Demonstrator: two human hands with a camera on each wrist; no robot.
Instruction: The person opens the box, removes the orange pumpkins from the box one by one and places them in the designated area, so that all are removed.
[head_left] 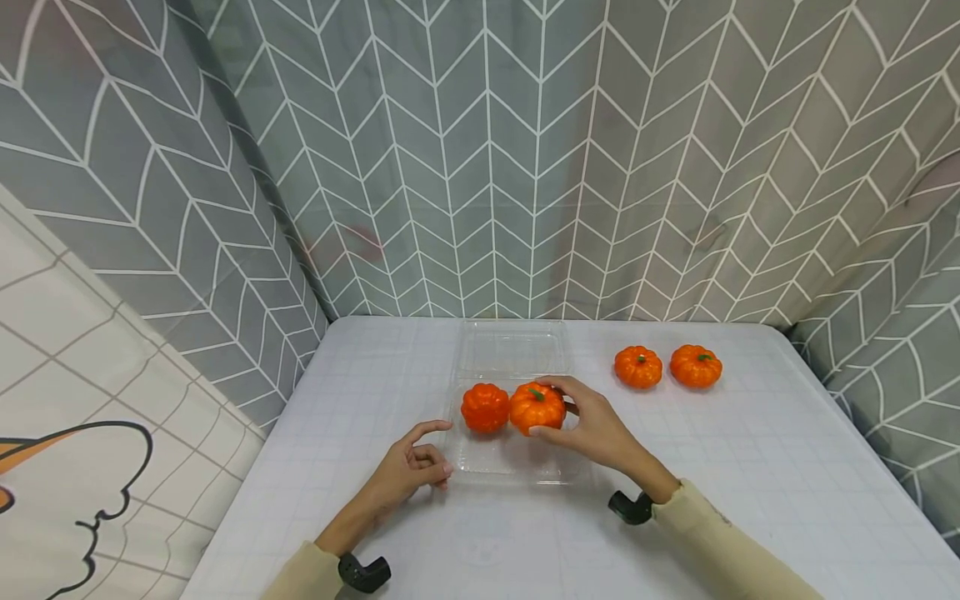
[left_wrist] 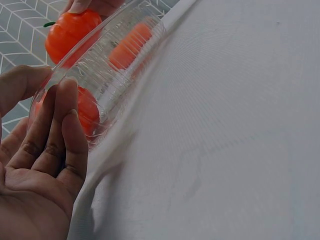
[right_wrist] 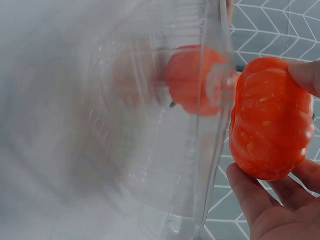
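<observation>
My right hand [head_left: 592, 421] grips a small orange pumpkin [head_left: 537, 407] with a green stem, thumb on the near side and fingers on the far side. In the right wrist view this pumpkin [right_wrist: 272, 120] is above the rim of a clear plastic container [right_wrist: 150, 175]. A second orange pumpkin [head_left: 485, 408] sits inside the open container [head_left: 517, 462], directly left of the held one. My left hand [head_left: 408, 467] is at the container's left edge, fingers loosely bent and touching the wall. In the left wrist view its fingertips [left_wrist: 67, 92] lie against the clear side.
Two more orange pumpkins, one on the left [head_left: 638, 367] and one on the right [head_left: 696, 367], stand at the table's back right. The container's hinged lid [head_left: 513, 346] lies folded back. A patterned curtain [head_left: 525, 167] hangs behind the white table [head_left: 750, 467].
</observation>
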